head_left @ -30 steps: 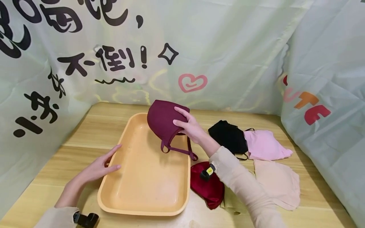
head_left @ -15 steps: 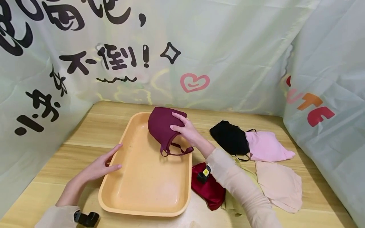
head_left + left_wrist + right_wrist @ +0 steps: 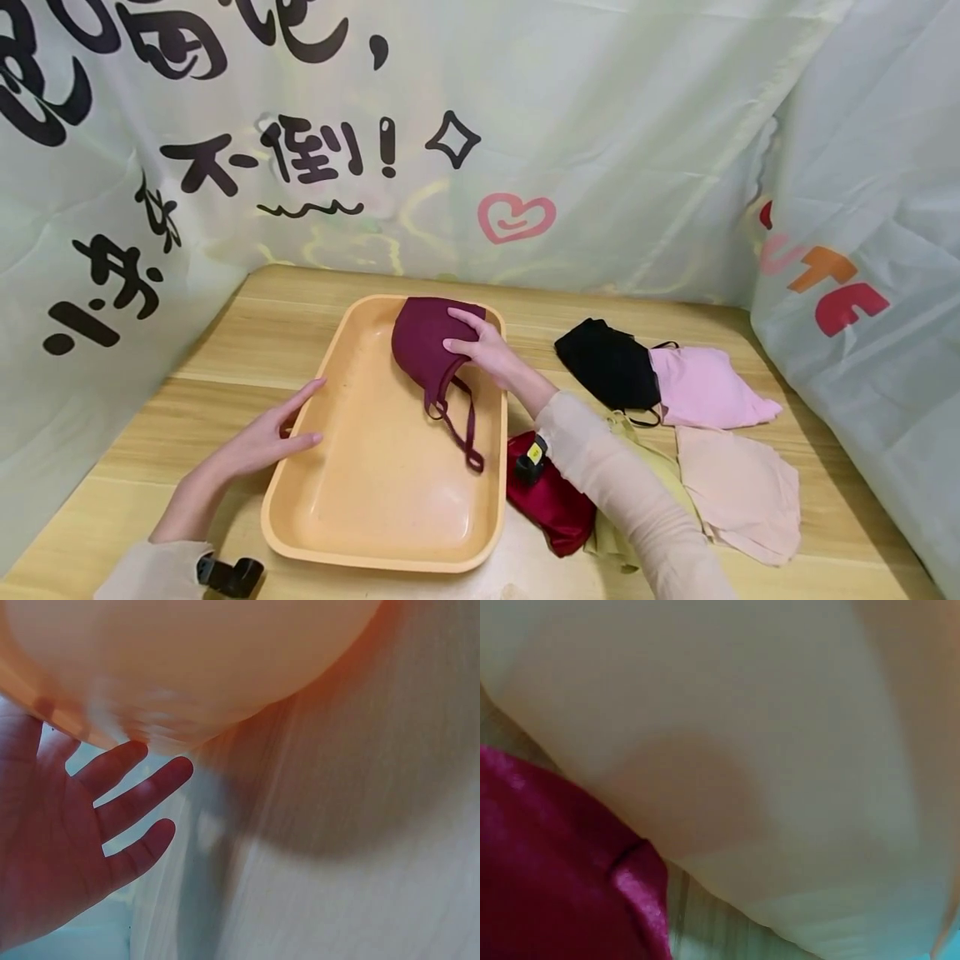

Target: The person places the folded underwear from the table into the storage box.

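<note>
A plum-coloured folded bra (image 3: 426, 340) with a dangling strap is at the far right corner of the peach plastic tray (image 3: 360, 552), its lower part and strap inside the rim. My right hand (image 3: 491, 354) holds it from the right, thumb and fingers over its cup; the hand's underside is hidden. At the tray's left rim rests my left hand (image 3: 258, 437), fingers spread and nearly straight. In the left wrist view the left fingers (image 3: 146, 796) lie along the tray's outer wall (image 3: 225, 667).
Right of the tray lie a shiny red bra (image 3: 558, 512), an olive-yellow one (image 3: 611, 537) partly under the right sleeve, a black one (image 3: 607, 367), a pink one (image 3: 705, 387) and a pale peach one (image 3: 742, 492). Printed cloth (image 3: 637, 167) walls the wooden table (image 3: 292, 287).
My right hand has lowered the plum bra to the tray, and its strap now hangs down inside. The left hand keeps its place on the left rim.
</note>
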Motion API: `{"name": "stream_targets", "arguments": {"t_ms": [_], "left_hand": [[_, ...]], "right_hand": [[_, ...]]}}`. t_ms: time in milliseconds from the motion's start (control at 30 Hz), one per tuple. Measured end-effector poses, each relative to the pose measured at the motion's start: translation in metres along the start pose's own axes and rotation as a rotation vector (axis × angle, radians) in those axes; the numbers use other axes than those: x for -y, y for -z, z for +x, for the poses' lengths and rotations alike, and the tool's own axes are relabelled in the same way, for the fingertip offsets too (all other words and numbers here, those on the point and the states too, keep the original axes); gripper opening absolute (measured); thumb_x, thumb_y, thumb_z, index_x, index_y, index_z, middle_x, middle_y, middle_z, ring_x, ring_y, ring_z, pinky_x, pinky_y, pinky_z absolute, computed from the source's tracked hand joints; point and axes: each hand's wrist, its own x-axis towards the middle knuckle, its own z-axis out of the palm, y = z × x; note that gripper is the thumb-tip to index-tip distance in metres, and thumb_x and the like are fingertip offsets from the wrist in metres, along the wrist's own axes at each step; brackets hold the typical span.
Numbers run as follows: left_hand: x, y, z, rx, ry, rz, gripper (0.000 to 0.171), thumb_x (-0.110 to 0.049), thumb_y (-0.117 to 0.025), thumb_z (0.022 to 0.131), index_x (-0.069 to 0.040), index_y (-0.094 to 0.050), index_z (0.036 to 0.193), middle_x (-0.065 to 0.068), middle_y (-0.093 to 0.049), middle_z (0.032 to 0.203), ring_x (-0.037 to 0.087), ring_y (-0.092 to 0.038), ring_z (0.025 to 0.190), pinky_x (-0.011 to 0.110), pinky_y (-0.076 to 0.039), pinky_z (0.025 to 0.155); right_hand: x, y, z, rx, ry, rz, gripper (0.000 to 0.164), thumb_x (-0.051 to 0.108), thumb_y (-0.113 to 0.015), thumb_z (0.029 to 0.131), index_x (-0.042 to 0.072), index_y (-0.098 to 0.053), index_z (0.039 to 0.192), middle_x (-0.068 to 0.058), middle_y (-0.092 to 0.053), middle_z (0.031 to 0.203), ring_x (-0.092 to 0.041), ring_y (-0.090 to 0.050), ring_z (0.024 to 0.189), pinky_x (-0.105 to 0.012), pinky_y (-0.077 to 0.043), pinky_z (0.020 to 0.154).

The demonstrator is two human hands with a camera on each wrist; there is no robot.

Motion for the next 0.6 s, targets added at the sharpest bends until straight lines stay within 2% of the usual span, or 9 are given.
{"name": "stream_targets", "arguments": {"t_ms": [233, 400, 467, 533, 600], "left_hand": [[0.001, 0.0, 0.001, 0.004, 0.002, -0.017, 0.073, -0.015, -0.06, 0.088, -0.005, -0.016, 0.146, 0.032, -0.019, 0.144, 0.036, -0.046, 0.111, 0.022, -0.047, 0.078], [0.0, 0.0, 0.001, 0.003, 0.01, -0.022, 0.073, -0.015, -0.06, 0.088, -0.005, -0.018, 0.146, 0.032, -0.019, 0.144, 0.012, -0.049, 0.109, 0.022, -0.047, 0.078], [0.0, 0.0, 0.0, 0.001, 0.011, -0.021, 0.072, -0.015, -0.06, 0.088, -0.005, -0.018, 0.146, 0.032, -0.019, 0.144, 0.008, -0.048, 0.109, 0.022, -0.047, 0.078], [0.0, 0.0, 0.0, -0.001, 0.011, -0.017, 0.072, -0.015, -0.06, 0.088, -0.005, -0.018, 0.146, 0.031, -0.02, 0.143, 0.014, -0.049, 0.11, 0.022, -0.047, 0.078], [0.0, 0.0, 0.001, -0.003, 0.013, -0.014, 0.072, -0.015, -0.06, 0.088, -0.005, -0.018, 0.146, 0.031, -0.022, 0.143, 0.024, -0.049, 0.111, 0.022, -0.047, 0.078]], "right_hand": [[-0.003, -0.005, 0.002, 0.012, -0.009, -0.079, 0.058, 0.004, -0.058, 0.087, 0.018, -0.037, 0.14, -0.015, -0.044, 0.131, -0.015, -0.057, 0.09, -0.039, -0.045, 0.088], [-0.007, -0.009, 0.003, 0.028, -0.025, -0.145, 0.058, 0.005, -0.059, 0.086, 0.018, -0.039, 0.139, -0.011, -0.036, 0.14, -0.017, -0.053, 0.101, -0.037, -0.045, 0.088], [-0.008, -0.01, 0.003, 0.028, -0.035, -0.17, 0.058, 0.005, -0.06, 0.086, 0.018, -0.04, 0.139, -0.009, -0.032, 0.143, -0.017, -0.05, 0.106, -0.037, -0.045, 0.089], [-0.009, -0.01, 0.004, 0.03, -0.048, -0.183, 0.059, 0.005, -0.06, 0.085, 0.017, -0.04, 0.139, -0.01, -0.033, 0.142, -0.02, -0.049, 0.11, -0.038, -0.044, 0.09], [-0.009, -0.011, 0.005, 0.04, -0.07, -0.183, 0.06, 0.003, -0.059, 0.085, 0.016, -0.038, 0.14, -0.013, -0.033, 0.141, -0.023, -0.049, 0.112, -0.04, -0.044, 0.09]]}}
